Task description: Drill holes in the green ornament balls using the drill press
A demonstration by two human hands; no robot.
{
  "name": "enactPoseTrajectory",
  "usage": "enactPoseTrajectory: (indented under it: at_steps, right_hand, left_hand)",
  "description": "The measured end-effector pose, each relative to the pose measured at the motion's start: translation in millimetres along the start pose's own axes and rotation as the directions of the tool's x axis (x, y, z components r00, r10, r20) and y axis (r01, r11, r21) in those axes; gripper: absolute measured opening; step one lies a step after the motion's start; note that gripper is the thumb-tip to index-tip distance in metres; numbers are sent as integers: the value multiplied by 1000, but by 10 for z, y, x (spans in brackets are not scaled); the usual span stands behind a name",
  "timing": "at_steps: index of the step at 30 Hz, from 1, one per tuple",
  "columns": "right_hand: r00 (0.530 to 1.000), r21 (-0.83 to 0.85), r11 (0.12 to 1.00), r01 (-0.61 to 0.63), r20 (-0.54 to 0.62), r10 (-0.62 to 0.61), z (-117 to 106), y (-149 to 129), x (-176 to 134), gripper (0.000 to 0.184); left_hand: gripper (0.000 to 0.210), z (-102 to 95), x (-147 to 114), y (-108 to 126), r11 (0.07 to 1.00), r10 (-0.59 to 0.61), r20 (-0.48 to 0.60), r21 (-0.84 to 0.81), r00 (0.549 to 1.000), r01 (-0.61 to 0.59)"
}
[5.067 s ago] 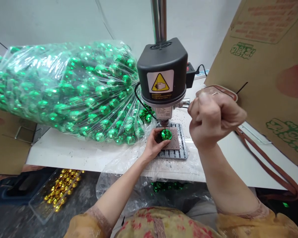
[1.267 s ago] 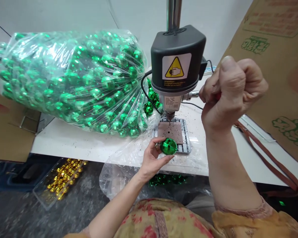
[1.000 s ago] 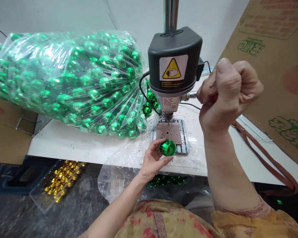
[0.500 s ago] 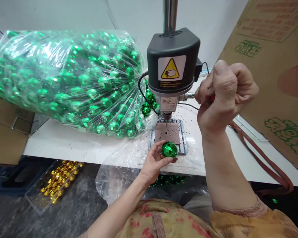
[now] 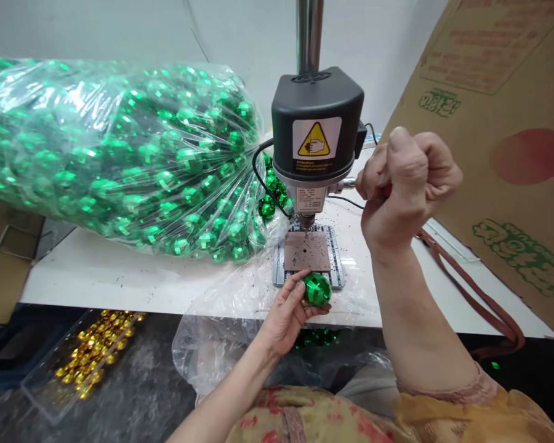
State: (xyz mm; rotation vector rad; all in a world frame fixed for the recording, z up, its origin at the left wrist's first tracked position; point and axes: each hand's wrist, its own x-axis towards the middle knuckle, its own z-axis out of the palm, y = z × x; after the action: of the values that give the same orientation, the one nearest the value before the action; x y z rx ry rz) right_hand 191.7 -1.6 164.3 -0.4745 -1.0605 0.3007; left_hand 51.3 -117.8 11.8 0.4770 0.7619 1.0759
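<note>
Head view — green ball (image 5: 318,290) sits in left grip (image 5: 287,315).

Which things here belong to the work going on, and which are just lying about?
Seem part of the work:
green ball, in the left hand
drill press, its handle in the right hand
brown board
bag of green balls, probably

Seem just lying about:
gold balls
brown strap
cardboard box

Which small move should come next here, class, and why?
Probably the left hand should move the green ball over the brown plate: the ball sits just in front of it, the drill head is above, and the right hand grips the lever.
</note>
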Motion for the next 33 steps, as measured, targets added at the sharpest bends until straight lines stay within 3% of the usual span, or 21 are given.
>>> enactPoseTrajectory:
  at_steps: [4, 9, 25, 33]
  right_hand:
    - [1000, 82, 997, -17, -5, 17, -2, -3, 7, 44]
    - [999, 113, 994, 4, -33, 0, -6, 39, 31, 50]
    - [1000, 145, 990, -2, -28, 6, -27, 48, 15, 42]
    - [1000, 156, 988, 5, -29, 0, -30, 59, 26, 41]
  left_hand:
    - [53, -18, -9, 14, 997, -42, 5, -64, 999, 43]
    - [48, -34, 1, 9, 994, -56, -6, -89, 998, 55]
    - [66, -98, -91, 2, 994, -40, 15, -101, 999, 42]
    - [67, -85, -146, 50, 990, 136, -5, 23, 991, -136]
